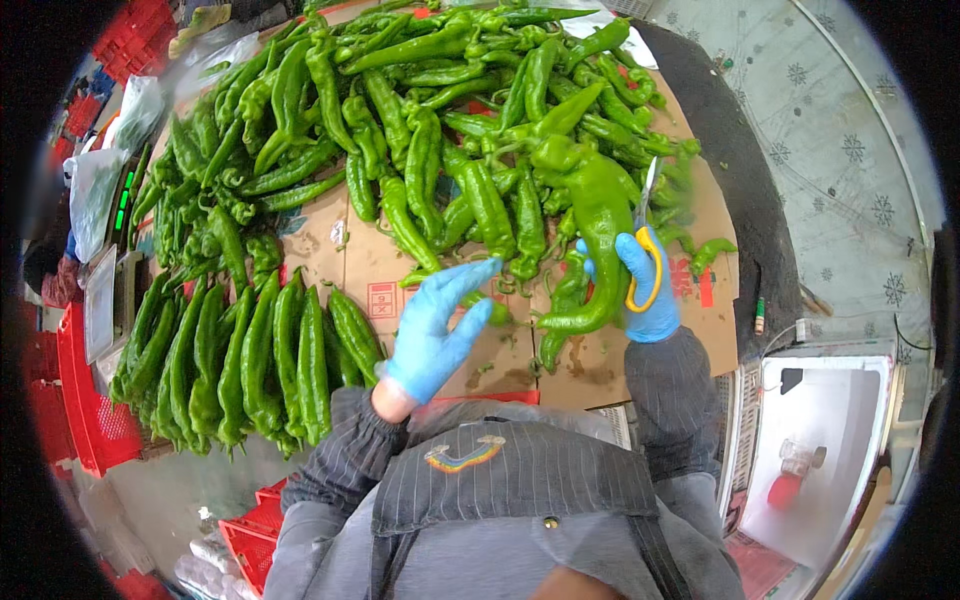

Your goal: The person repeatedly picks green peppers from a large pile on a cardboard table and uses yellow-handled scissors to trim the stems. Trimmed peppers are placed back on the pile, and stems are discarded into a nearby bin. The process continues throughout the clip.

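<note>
My left hand [442,328], in a blue glove, is raised over the cardboard [450,367] with its fingers apart and nothing in it. In my right hand [651,289], also gloved, are yellow-handled scissors [649,255], blades pointing up, and a large green pepper [604,217] with a curved lower end. Beyond both hands lies a big heap of long green peppers [420,150]. Smaller peppers lie on the cardboard between the hands. At the left, a row of long peppers [257,360] lies side by side, tips towards me.
A scale [112,304] with a lit green display stands left of the heap, near plastic bags [97,199]. Red plastic crates [90,405] are at the left and below. A white foam box [817,435] holding a jar stands at the lower right. Part of another person shows at the far left.
</note>
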A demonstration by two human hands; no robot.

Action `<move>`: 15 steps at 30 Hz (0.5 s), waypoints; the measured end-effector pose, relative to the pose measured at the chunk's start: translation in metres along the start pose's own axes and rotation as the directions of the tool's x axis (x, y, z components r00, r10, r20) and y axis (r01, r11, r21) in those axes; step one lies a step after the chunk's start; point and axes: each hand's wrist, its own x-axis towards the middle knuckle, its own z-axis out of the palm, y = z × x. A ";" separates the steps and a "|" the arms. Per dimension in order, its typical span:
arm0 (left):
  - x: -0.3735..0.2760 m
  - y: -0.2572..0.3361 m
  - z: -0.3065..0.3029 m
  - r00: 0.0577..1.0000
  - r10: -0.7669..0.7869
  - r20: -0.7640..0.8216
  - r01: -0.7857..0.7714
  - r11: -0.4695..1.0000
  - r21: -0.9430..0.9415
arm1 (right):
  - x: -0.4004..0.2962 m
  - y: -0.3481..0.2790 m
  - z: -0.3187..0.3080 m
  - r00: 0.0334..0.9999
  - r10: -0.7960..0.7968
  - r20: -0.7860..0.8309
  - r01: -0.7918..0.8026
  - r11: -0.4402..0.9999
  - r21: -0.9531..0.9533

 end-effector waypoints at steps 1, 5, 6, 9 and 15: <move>0.009 0.002 0.006 1.000 0.022 0.008 -0.022 1.000 -0.022 | -0.006 0.002 0.000 1.000 0.016 0.007 -0.016 0.998 0.054; 0.029 0.007 0.027 0.999 0.023 0.027 -0.017 0.983 -0.181 | -0.020 0.014 -0.004 0.998 0.043 0.040 -0.051 0.973 0.227; 0.029 0.006 0.032 0.998 -0.017 0.053 0.029 0.970 -0.243 | -0.023 0.015 -0.001 0.999 0.028 0.033 -0.035 0.971 0.235; 0.029 0.008 0.039 0.995 -0.015 0.098 0.041 0.963 -0.267 | -0.028 0.022 -0.004 0.999 0.028 0.018 -0.032 0.967 0.254; 0.026 0.008 0.045 0.989 -0.068 0.131 0.109 0.934 -0.341 | -0.032 0.029 -0.010 0.994 0.085 0.067 -0.105 0.919 0.380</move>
